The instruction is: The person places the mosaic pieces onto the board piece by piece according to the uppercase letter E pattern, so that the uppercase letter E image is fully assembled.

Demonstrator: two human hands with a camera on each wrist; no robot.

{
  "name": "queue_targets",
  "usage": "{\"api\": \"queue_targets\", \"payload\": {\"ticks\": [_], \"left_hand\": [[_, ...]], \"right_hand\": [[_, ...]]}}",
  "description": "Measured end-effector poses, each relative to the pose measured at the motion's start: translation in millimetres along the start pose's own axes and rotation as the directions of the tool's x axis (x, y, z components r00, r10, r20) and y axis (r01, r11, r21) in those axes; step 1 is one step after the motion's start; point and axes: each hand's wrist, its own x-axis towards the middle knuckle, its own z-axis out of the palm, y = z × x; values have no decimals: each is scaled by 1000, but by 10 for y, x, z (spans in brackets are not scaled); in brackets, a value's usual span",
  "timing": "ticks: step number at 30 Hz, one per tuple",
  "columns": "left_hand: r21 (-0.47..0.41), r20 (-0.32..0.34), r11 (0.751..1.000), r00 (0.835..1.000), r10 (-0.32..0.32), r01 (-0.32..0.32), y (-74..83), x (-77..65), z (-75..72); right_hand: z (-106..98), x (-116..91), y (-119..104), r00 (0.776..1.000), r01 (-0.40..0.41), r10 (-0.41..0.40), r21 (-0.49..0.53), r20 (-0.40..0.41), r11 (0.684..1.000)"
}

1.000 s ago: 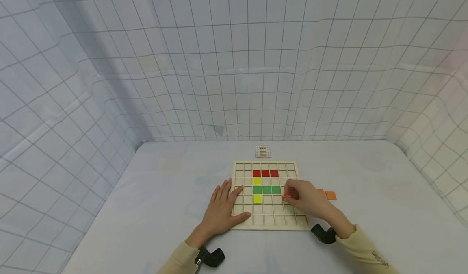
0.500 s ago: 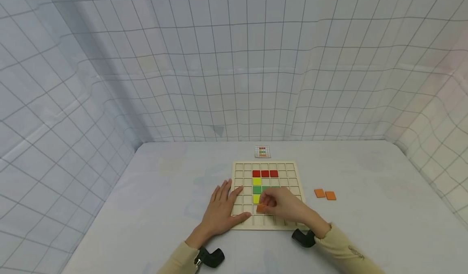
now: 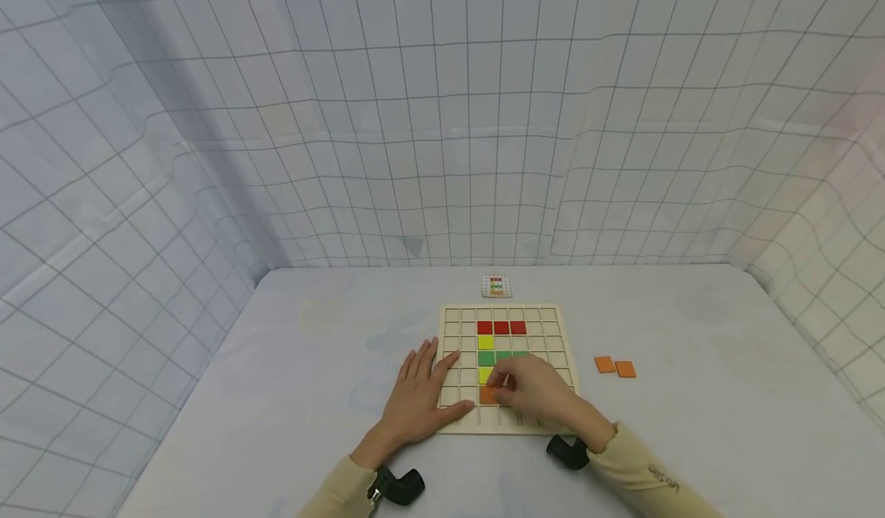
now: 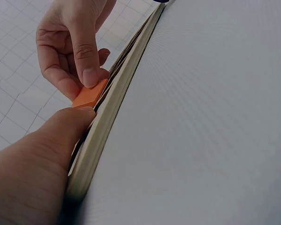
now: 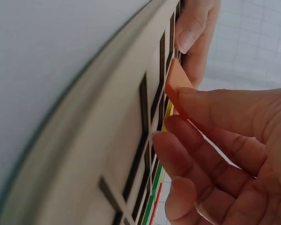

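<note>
My right hand (image 3: 535, 387) pinches an orange square tile (image 5: 180, 84) between thumb and fingers. In the head view that tile lies over the board cell just below the lower yellow tile (image 3: 485, 375); in the right wrist view it is tilted against the grid. Spread flat, my left hand (image 3: 415, 403) rests on the left edge of the wooden grid board (image 3: 553, 318). Red tiles (image 3: 501, 327), another yellow tile (image 3: 486, 342) and green tiles (image 3: 487, 358) sit in the board's cells. My right hand partly covers the green row.
Two loose orange tiles (image 3: 615, 366) lie on the white table (image 3: 691, 426) right of the board. A small pattern card (image 3: 496, 286) lies behind it. Gridded white cloth (image 3: 442, 118) hangs at the back and sides.
My right hand has moved left across the board with the orange tile, from the right side to the cell below the lower yellow one, and lowered it there. My left hand stays put.
</note>
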Motion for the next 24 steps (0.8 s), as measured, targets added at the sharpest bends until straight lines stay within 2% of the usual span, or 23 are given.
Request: {"api": "queue_targets", "payload": {"ticks": [16,24], "left_hand": [[4,-6,1000,1000,4,-4,27,2,-33],[3,0,1000,1000,4,-4,37,-7,-39]], "right_hand": [[2,-14,8,1000,27,-27,-55,-2,998],[-14,-52,27,998,65,-65,-6,13,998]]}}
